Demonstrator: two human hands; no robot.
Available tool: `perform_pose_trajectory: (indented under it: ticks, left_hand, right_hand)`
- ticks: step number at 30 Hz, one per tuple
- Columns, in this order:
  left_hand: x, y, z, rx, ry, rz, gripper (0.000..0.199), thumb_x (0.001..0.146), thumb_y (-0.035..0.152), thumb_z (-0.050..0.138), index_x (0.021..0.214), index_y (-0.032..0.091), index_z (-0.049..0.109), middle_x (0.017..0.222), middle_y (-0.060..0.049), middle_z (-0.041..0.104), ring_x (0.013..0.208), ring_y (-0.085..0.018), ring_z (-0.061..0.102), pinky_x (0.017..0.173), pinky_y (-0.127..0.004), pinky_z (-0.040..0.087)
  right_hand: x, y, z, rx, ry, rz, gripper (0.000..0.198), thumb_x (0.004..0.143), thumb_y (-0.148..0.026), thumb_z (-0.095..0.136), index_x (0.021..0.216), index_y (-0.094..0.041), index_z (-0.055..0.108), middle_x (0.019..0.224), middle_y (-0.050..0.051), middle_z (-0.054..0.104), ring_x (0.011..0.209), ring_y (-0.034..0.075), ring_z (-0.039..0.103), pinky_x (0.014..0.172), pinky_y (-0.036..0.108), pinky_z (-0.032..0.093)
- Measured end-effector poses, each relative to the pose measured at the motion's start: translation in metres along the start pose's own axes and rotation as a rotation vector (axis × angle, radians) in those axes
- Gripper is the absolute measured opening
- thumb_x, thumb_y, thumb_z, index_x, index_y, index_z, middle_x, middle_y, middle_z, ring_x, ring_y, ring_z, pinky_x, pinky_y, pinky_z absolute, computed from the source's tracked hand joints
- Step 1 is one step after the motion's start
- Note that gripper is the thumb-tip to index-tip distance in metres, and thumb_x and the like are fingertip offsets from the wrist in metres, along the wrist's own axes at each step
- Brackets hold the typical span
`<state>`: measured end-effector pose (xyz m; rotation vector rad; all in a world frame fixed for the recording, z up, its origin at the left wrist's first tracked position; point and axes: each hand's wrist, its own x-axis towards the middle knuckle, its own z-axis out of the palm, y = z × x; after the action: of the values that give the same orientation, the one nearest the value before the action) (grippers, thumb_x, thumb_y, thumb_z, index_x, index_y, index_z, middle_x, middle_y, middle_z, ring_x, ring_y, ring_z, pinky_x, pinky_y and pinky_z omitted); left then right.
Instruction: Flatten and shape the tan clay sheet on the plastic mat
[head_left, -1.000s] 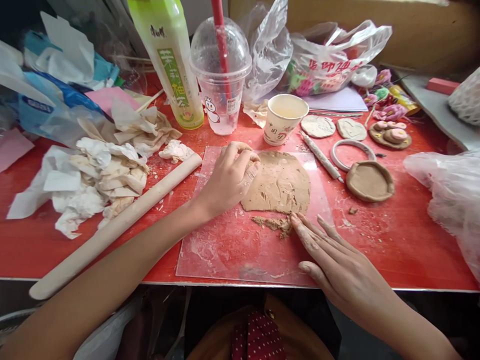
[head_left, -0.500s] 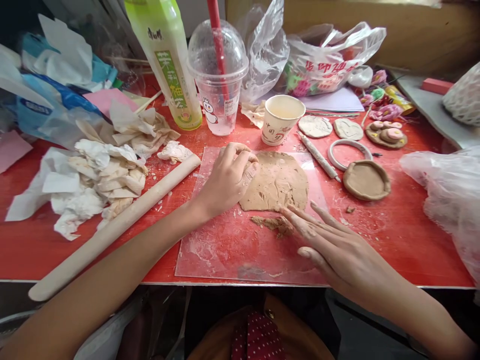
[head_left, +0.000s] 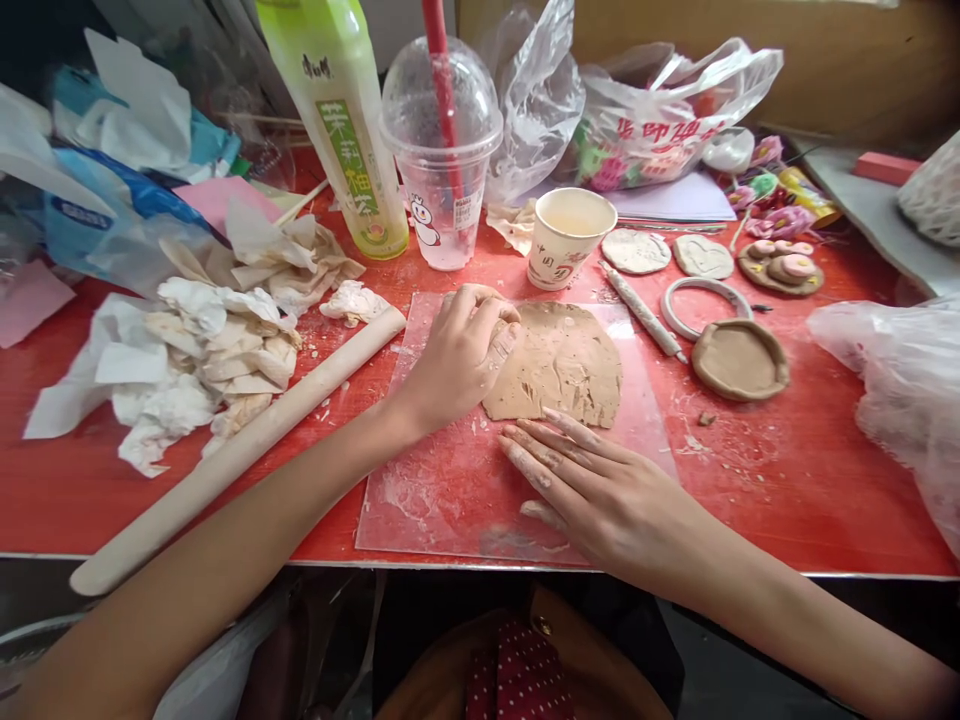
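A flat slab of brown clay (head_left: 570,360) with a cracked, ragged surface lies on a clear plastic sheet (head_left: 420,510). My left hand (head_left: 469,345) is at the slab's left edge, its fingers curled in and closed; whatever they hold, if anything, is hidden. Just in front of the slab, my right hand (head_left: 577,480) lies flat and open, fingers stretched to the left and dusted with clay. It covers the spot where loose clay crumbs lay.
A rolling pin (head_left: 247,445) lies diagonally at the left beside crumpled tissues (head_left: 217,350). Behind the slab stand a paper cup (head_left: 566,245), a domed plastic cup (head_left: 442,200) and a drink bottle (head_left: 345,150). To the right are a clay dish (head_left: 741,362), a ring (head_left: 679,310) and a clay-smeared stick (head_left: 641,310).
My right hand has slid left and lies over the loose clay crumbs, which are now out of sight. My left hand has stayed at the slab's edge.
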<state>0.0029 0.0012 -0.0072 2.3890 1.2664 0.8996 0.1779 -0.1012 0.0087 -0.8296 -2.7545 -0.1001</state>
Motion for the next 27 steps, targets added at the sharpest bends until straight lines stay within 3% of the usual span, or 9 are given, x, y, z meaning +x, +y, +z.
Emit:
perform_pose_trajectory:
  ticks: [10,14,19,27]
  left_hand:
    - [-0.001,-0.002,0.000,-0.005,-0.008,0.017,0.023,0.093,0.031,0.036,0.102,0.018,0.053,0.108,-0.008,0.049,0.108,-0.019,0.046,0.099,-0.038,0.037]
    - [-0.001,-0.003,0.001,-0.001,-0.009,0.015,0.022,0.093,0.029,0.036,0.102,0.018,0.053,0.108,-0.008,0.049,0.108,-0.018,0.046,0.099,-0.037,0.037]
    - [0.000,-0.003,0.001,0.000,-0.010,0.019,0.024,0.093,0.030,0.037,0.102,0.016,0.054,0.108,-0.009,0.049,0.108,-0.018,0.046,0.100,-0.037,0.036]
    - [0.000,-0.002,0.001,0.002,-0.020,0.023,0.022,0.093,0.028,0.038,0.102,0.017,0.054,0.109,-0.008,0.050,0.108,-0.018,0.046,0.100,-0.037,0.037]
  right_hand:
    - [-0.019,-0.003,-0.003,0.109,0.075,-0.010,0.040,0.085,-0.018,0.055,0.121,-0.001,0.053,0.124,0.013,0.059,0.121,0.024,0.050,0.108,0.042,0.037]
    - [-0.034,-0.006,-0.009,0.095,0.091,0.023,0.039,0.084,-0.018,0.056,0.120,-0.002,0.054,0.125,0.010,0.059,0.126,0.021,0.045,0.112,0.038,0.030]
    - [-0.060,-0.006,-0.012,0.036,0.066,0.101,0.044,0.084,-0.017,0.057,0.126,-0.007,0.048,0.124,0.005,0.060,0.127,0.014,0.044,0.116,0.035,0.020]
    - [-0.081,-0.004,-0.004,0.044,0.034,0.150,0.062,0.083,-0.018,0.057,0.137,-0.004,0.032,0.125,0.010,0.059,0.135,0.018,0.030,0.115,0.043,0.019]
